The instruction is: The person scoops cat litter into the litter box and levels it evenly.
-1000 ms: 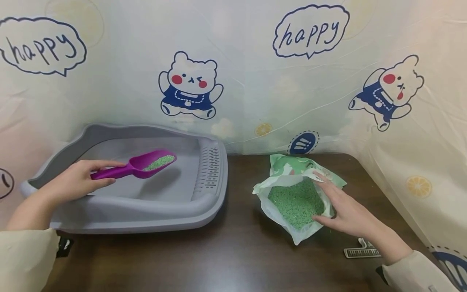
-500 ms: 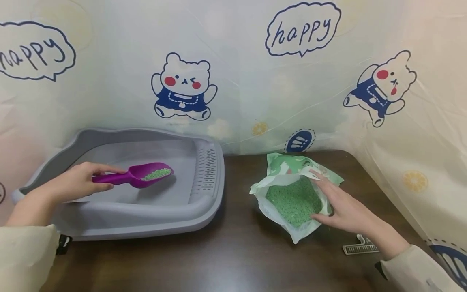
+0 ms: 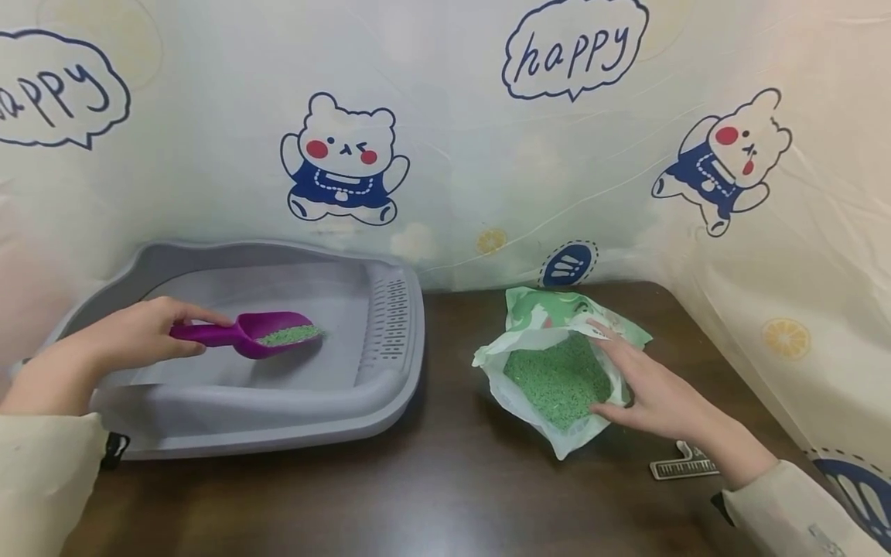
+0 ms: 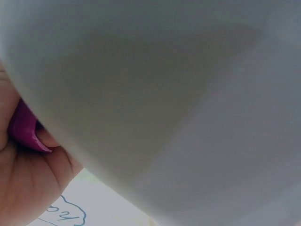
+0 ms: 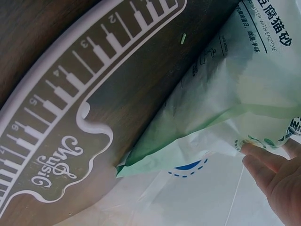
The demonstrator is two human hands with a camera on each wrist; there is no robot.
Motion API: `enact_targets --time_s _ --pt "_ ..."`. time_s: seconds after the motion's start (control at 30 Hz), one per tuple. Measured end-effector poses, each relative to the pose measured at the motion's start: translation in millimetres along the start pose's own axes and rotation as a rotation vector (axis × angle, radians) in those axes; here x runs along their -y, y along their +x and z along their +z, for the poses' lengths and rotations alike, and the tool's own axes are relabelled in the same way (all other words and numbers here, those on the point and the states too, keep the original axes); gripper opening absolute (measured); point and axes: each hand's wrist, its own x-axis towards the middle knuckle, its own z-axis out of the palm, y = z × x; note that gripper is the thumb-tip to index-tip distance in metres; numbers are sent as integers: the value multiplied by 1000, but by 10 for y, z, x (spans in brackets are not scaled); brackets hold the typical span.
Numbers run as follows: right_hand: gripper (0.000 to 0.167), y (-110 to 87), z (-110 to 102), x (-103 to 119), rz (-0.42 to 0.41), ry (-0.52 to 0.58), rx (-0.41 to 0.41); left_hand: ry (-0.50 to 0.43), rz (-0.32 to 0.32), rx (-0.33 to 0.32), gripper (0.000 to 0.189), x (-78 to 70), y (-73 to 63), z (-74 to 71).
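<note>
In the head view my left hand (image 3: 135,334) holds a purple scoop (image 3: 252,346) by its handle, over the inside of a grey litter box (image 3: 264,414). Green litter pellets (image 3: 287,335) lie in the scoop, up to its tip. The left wrist view shows part of the purple handle (image 4: 24,128) inside the hand, beside a large blurred grey surface. On the right stands an unsealed bag of cat litter (image 3: 503,385), green pellets inside. My right hand (image 3: 657,394) grips its rim, thumb at the mouth and fingers along the far side.
A ruler (image 3: 685,466) with piano-key print and the word Music lies on the brown table (image 3: 445,480), near the right forearm. One loose pellet (image 5: 183,38) rests between ruler and bag. A printed curtain (image 3: 473,155) closes off the back and sides.
The scoop has come down closer to the litter box floor, and its tip has dipped, with pellets now at the lip. My right hand stays on the bag. The head view has shifted slightly.
</note>
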Motion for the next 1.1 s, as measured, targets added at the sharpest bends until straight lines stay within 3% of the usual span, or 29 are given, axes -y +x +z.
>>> enact_targets --time_s 0.47,0.8,1.1 --pt "97 3 -19 13 20 -22 15 58 -3 24 43 -139 23 -172" --pt "97 -7 -6 16 18 -16 12 75 5 -6 43 -70 -14 -199" --pt "97 -8 -14 28 26 11 20 66 -3 10 44 -122 -67 -257"
